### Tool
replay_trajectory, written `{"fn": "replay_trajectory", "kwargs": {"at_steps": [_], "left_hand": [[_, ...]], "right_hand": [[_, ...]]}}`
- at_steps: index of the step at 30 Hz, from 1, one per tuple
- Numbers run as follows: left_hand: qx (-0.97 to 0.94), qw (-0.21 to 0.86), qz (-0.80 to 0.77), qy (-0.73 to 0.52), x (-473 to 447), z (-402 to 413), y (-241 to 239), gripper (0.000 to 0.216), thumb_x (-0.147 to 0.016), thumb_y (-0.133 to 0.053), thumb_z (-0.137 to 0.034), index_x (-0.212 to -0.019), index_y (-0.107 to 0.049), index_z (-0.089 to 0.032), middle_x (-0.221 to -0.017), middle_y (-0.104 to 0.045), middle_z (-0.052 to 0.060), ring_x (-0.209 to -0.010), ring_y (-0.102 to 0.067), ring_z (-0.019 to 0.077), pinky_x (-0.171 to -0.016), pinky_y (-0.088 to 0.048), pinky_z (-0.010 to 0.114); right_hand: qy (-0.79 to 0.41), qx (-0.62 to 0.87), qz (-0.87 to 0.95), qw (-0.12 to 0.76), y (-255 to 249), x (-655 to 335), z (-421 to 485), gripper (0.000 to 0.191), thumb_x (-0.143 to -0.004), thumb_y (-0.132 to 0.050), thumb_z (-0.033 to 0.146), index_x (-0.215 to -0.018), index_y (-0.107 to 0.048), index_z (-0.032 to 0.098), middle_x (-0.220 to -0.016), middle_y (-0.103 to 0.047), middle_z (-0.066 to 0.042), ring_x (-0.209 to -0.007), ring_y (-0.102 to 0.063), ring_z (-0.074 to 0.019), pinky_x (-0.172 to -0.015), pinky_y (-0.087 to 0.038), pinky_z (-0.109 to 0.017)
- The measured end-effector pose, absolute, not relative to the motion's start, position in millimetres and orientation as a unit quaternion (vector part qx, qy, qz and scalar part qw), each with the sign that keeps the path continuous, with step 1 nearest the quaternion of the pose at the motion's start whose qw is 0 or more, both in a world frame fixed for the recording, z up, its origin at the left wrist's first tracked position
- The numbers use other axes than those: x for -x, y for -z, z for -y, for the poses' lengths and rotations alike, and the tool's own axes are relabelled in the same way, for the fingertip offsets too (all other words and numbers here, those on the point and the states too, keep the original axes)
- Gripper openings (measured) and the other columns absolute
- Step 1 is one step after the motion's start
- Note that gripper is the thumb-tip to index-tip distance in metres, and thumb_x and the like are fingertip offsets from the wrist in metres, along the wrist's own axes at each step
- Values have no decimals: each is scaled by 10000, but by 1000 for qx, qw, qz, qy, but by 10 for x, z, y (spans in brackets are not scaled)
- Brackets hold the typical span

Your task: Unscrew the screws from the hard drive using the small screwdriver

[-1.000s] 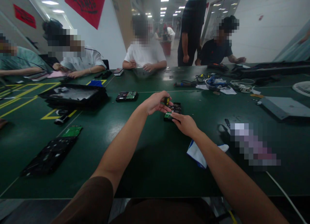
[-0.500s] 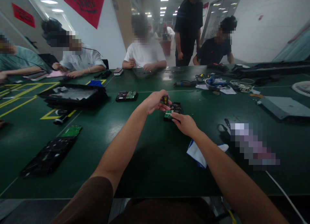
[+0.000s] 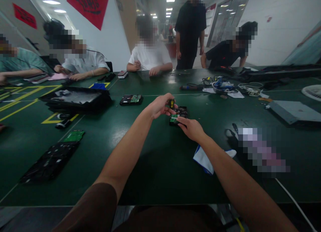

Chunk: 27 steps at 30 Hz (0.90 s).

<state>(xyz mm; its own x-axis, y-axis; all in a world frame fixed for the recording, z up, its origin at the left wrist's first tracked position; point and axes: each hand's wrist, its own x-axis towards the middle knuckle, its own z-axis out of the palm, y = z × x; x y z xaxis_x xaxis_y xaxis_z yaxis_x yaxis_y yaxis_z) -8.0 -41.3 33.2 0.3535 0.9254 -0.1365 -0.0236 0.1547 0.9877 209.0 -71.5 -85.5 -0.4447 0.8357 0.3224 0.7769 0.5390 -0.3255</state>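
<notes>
In the middle of the table lies a small black device (image 3: 184,111) with a green circuit board (image 3: 173,118) on its near side. My left hand (image 3: 159,106) is closed around a short black-and-yellow handle, which looks like a screwdriver (image 3: 172,103), held upright over the device; its tip is hidden. From the right, my right hand (image 3: 192,128) presses its fingers together at the board's edge, gripping the device. Beneath my right forearm is a white and blue cloth (image 3: 204,160), possibly a glove.
A similar unit with a board (image 3: 131,99) lies farther left, near a black tray (image 3: 75,97). Front left is a long black casing (image 3: 50,161) with a green board. At right are tangled cables (image 3: 222,85) and a grey metal box (image 3: 296,111). Several people are across the table.
My hands and the device stay almost in place. Across the table, the standing person has shifted left, and the seated person in dark clothing leans farther right.
</notes>
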Motion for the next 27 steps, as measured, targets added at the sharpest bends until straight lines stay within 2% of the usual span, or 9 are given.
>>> {"fn": "replay_trajectory", "kwargs": {"at_steps": [4, 10, 18, 27], "left_hand": [[-518, 622, -438, -391, 83, 404, -334, 258, -893, -556, -415, -939, -601, -166, -953, -747, 123, -637, -716, 178, -514, -489, 256], [-545, 577, -462, -394, 89, 402, -346, 301, -887, -554, -402, -937, -682, -134, -939, -722, 112, -579, -668, 136, -492, -452, 240], [-492, 651, -432, -383, 97, 395, -327, 260, -892, -567, -424, -992, -572, -183, -939, -768, 118, -598, -689, 155, -499, -455, 234], [-528, 609, -449, -385, 87, 416, -353, 287, -900, -554, -404, -951, -658, -142, -923, -729, 104, -543, -667, 133, -436, -419, 232]], "right_hand": [[-68, 474, 848, 227, 859, -2092, 712, 378, -1039, -573, 346, -1406, -664, 350, -1477, -631, 29, -1253, -686, -276, -1081, -566, -473], [-67, 473, 847, 233, 871, -2089, 700, 375, -1034, -579, 331, -1396, -673, 342, -1480, -628, 28, -1253, -686, -276, -1084, -565, -475], [-66, 467, 850, 236, 865, -2091, 708, 386, -1031, -582, 329, -1407, -667, 333, -1470, -638, 12, -1248, -689, -281, -1076, -568, -481], [-62, 466, 851, 235, 878, -2102, 699, 389, -1034, -574, 341, -1413, -661, 344, -1480, -630, 20, -1240, -693, -283, -1065, -575, -491]]}}
